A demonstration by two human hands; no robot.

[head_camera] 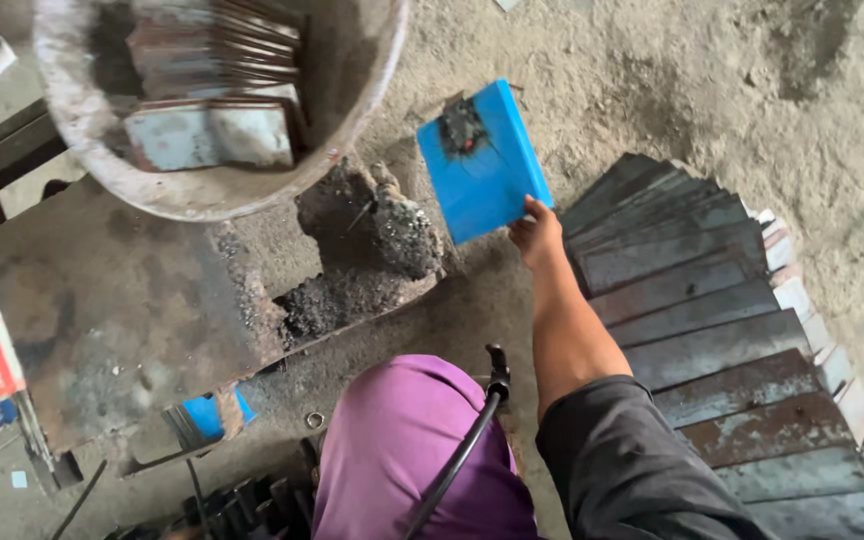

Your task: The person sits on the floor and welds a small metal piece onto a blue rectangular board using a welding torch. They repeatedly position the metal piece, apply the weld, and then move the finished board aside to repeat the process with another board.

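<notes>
Head view, right hand [537,235] fingers grasping blue plate [482,165], left hand unseen

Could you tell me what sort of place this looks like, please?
Probably a small metal workshop. A fanned row of dark metal plates lies on the gritty concrete floor, a big tub holds more plates, and the right hand holds a blue plate beside a grimy bench.
</notes>
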